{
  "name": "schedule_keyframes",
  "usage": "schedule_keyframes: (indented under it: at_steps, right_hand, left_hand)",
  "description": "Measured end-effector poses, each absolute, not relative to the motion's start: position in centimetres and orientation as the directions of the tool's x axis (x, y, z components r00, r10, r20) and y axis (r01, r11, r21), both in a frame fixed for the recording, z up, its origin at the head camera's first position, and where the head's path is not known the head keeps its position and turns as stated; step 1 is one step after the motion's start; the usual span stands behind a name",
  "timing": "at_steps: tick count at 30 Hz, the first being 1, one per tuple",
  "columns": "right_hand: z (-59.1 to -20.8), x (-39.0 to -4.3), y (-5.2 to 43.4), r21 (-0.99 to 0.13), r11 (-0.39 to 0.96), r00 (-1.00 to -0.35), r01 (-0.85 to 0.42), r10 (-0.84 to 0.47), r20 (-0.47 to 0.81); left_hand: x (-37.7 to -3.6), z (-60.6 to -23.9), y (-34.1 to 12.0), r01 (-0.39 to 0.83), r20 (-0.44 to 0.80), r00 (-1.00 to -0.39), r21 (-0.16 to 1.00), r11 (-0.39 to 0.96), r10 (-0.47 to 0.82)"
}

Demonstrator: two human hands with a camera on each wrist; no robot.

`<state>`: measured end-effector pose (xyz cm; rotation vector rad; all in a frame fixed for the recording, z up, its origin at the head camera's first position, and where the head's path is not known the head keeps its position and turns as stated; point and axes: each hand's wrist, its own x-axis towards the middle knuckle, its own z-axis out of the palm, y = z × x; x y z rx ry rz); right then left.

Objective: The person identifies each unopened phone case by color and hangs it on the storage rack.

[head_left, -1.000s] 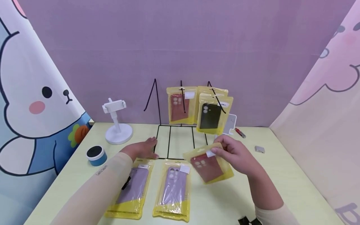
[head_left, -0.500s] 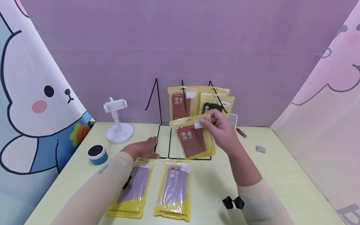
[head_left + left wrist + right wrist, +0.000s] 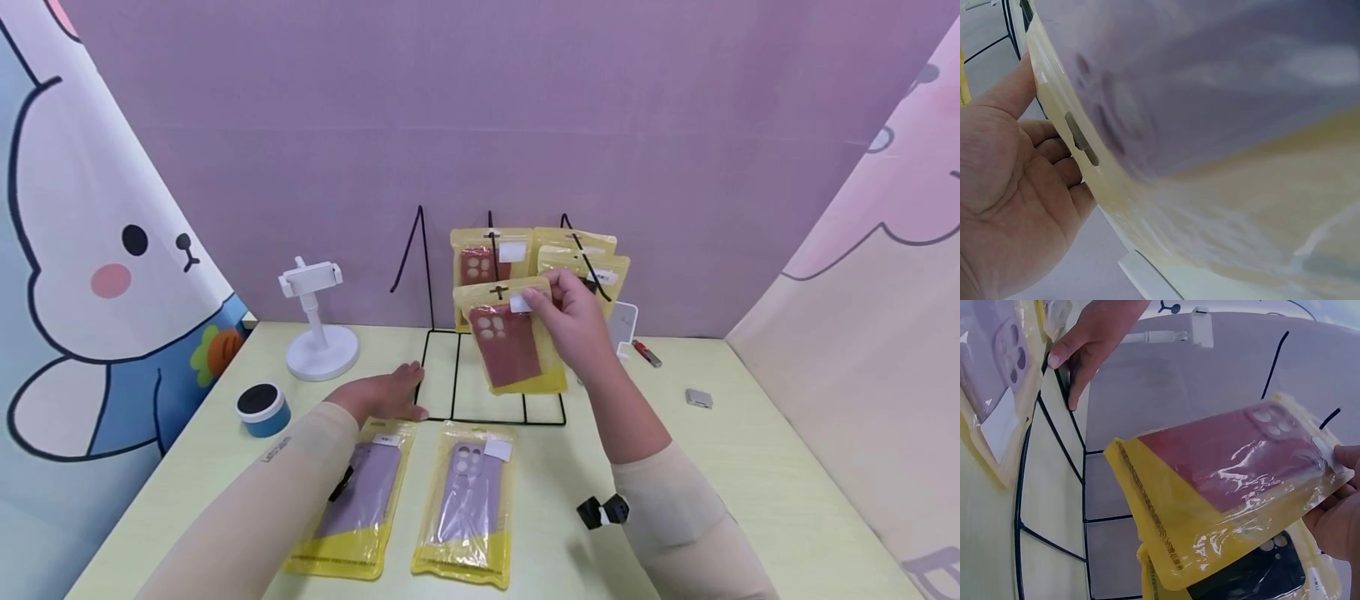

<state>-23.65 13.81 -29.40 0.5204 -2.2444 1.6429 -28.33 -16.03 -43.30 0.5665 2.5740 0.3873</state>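
While you work at a pale yellow-green table point(image 3: 750, 467) closed in by a purple backdrop point(image 3: 480, 125) and cartoon rabbit curtains point(image 3: 90, 275) on both sides, your right hand point(image 3: 573, 321) pinches the top edge of a yellow bag with a dark red phone case point(image 3: 510, 346), thumb and fingers curled over its white label, holding it upright against the middle hook of the black wire rack point(image 3: 487, 379). Your left hand point(image 3: 386, 396) lies flat with fingers straight on the table, touching the rack's front left corner and holding nothing. Behind the held bag hang another red-case bag point(image 3: 483, 250) and a black-case bag point(image 3: 611, 275). Two bags with purple cases point(image 3: 468, 500) lie side by side near you, just in front of the rack. A white phone stand point(image 3: 318, 321) and a blue round tin point(image 3: 261, 411) sit to the left; a small red item point(image 3: 645, 354) and a grey square point(image 3: 699, 399) lie to the right. Each bag carries a small white sticker, but the print is too small to read, probably a model name.
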Motion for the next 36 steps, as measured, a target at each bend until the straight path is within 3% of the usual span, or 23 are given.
schedule_keyframes:
  at_steps: [7, 26, 36]
  right_hand:
    - [-29.8, -24.7, 13.6, -0.86, 0.288, -0.906, -0.421, -0.088, 0.414]
    - [-29.0, -27.7, 12.5, -0.76, 0.562, -0.909, -0.327, 0.034, 0.416]
    - [-28.7, -29.4, 12.3, -0.738, 0.617, -0.917, -0.275, 0.063, 0.395]
  left_hand:
    - [-28.1, -43.4, -16.1, 0.3, -0.387, -0.802, 0.398, 0.867, 0.455]
    - [-28.4, -43.5, -16.1, 0.302, -0.401, -0.804, 0.36, 0.883, 0.438]
    - [-28.1, -43.3, -16.0, 0.283, -0.4, -0.814, 0.36, 0.889, 0.421]
